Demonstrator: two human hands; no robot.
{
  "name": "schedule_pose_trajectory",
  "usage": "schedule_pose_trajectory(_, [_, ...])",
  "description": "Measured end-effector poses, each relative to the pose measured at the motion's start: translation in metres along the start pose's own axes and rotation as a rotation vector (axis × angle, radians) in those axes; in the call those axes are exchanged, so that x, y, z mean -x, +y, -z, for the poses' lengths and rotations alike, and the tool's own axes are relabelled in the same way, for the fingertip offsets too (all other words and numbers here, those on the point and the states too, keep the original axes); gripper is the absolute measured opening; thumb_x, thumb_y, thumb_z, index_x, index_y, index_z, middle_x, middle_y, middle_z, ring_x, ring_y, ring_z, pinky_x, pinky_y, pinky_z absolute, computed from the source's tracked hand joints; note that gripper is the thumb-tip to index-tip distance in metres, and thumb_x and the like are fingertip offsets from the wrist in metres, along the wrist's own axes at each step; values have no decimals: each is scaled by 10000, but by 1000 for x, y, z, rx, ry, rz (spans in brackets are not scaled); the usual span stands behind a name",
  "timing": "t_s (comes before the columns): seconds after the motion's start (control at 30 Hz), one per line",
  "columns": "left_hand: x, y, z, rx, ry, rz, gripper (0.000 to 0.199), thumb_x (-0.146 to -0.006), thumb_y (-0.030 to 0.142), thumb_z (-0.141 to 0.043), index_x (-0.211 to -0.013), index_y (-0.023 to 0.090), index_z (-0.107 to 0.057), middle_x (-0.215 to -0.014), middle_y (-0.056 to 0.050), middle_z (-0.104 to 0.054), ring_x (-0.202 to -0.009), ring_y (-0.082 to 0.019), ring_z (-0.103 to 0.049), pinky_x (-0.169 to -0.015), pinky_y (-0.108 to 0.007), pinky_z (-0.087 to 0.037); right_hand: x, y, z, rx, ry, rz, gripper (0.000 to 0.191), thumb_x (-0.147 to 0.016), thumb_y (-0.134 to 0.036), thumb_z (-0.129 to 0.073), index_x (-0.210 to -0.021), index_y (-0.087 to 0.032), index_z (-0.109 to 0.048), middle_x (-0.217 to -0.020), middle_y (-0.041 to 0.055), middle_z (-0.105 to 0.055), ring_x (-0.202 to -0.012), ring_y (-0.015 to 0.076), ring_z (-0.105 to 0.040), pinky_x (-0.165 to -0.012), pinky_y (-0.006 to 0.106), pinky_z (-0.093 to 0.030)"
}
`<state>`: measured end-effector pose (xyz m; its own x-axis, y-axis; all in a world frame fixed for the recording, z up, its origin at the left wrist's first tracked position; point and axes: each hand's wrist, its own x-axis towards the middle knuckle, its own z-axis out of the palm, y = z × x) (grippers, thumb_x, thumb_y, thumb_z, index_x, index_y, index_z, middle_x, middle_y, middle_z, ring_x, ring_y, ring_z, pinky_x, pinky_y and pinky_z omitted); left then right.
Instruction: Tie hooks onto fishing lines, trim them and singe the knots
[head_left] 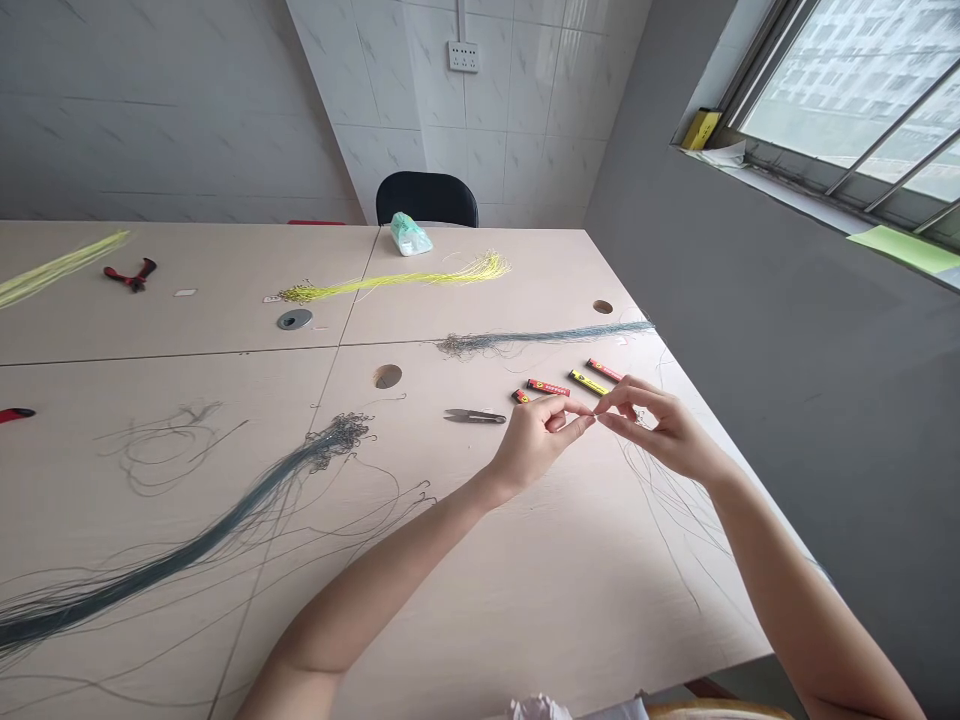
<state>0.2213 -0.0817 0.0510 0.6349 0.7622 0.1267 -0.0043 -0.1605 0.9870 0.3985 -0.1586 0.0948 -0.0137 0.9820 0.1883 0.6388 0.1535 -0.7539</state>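
above the pale laminate table (600, 610), the left hand (536, 442) and right hand (664, 435) nearly meet, each partly closed, thumb and forefinger pinching what looks like a hair-thin dark thread (595, 419), too fine to see clearly. slim red-and-yellow packets (547, 387) lie just beyond; black-handled steel snips (474, 416) sit left of the left hand.

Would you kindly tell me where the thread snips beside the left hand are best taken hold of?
Take the thread snips by their thicker end, nearest the left hand, coming from above: they lie flat, and the narrow far end looks like the pointed blades.
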Motion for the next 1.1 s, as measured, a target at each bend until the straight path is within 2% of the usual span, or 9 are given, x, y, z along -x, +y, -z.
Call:
schedule_pose_trajectory(0.17, [-10, -1, -4, -107, 21, -72, 189, -829, 375, -666, -811, 195, -722, -546, 81, -248, -529, -102, -297, -563, -262, -285, 3, 11, 1, -21, 46, -93, 281, -910, -508, -584, -855, -259, -704, -878, 50, -598, -792, 192, -523, -745, 358, -457])
schedule_pose_trajectory(0.23, [-20, 0, -7, -144, 26, -92, 166, -828, 350, -658, -799, 198, -718, -544, 78, -260, -536, -104, -311, -569, -258, -289, 7, 24, 2, -115, 27, -202, 294, -910, -536, -572, -937, -281, -718, -1041, 63, -637, -965, 230, -573, -840, 379, -469])
schedule_pose_trajectory(0.33, [-40, 3, -11, -134, 4, -87, 158, -838, 332, -628, -826, 206, -723, -542, 79, -255, -525, -103, -295, -562, -252, -291, 13, 44, 3, -340, -20, -311, 353, -911, -555, -562, -1147, -325, -688, -1309, 60, -618, -1242, 279, -523, -1010, 444, -424])
schedule_pose_trajectory(0.4, [-53, 6, -13, -120, -11, -87, 168, -849, 330, -608, -842, 207, -723, -526, 84, -245, -503, -102, -280, -546, -251, -285, 16, 54, 3, -440, -27, -323, 395, -907, -551, -571, -1223, -331, -658, -1326, 60, -630, -1299, 278, -496, -1084, 475, -364])
schedule_pose_trajectory(0.57, [-80, 18, -10, -180, 91, -144, 144, -856, 300, -616, -773, 195, -670, -483, 90, -260, -471, -101, -271, -529, -254, -262, 11, 58, 7, -363, 40, -378, 366, -885, -534, -606, -1140, -286, -689, -1071, 59, -703, -1167, 256, -567, -1060, 462, -361])
schedule_pose_trajectory(0.7, [-97, 30, 4, -222, 201, -243, 116, -836, 233, -639, -727, 196, -643, -485, 85, -292, -494, -102, -297, -556, -251, -282, 2, 62, 15, -413, 66, -344, 314, -855, -513, -639, -840, -207, -710, -801, 38, -629, -856, 205, -594, -887, 408, -443])
schedule_pose_trajectory(0.83, [-112, 36, 32, -250, 370, -283, 97, -826, 181, -646, -730, 196, -647, -485, 85, -292, -493, -100, -307, -560, -253, -289, -2, 68, 26, -546, 175, -258, 403, -823, -511, -666, -593, -205, -542, -611, -25, -418, -583, 121, -429, -688, 350, -457])
schedule_pose_trajectory(0.93, [-117, 37, 58, -238, 499, -305, 95, -817, 164, -655, -730, 202, -644, -493, 83, -285, -499, -100, -305, -550, -255, -279, -3, 68, 37, -572, 253, -230, 468, -817, -524, -670, -549, -223, -433, -579, -49, -286, -530, 105, -309, -609, 332, -432])
schedule_pose_trajectory(1.1, [-114, 41, 93, -209, 592, -275, 141, -817, 100, -660, -718, 196, -634, -487, 88, -289, -484, -91, -281, -525, -269, -249, -5, 66, 49, -564, 348, -218, 472, -806, -536, -684, -557, -230, -424, -577, -52, -250, -512, 104, -265, -541, 327, -387])
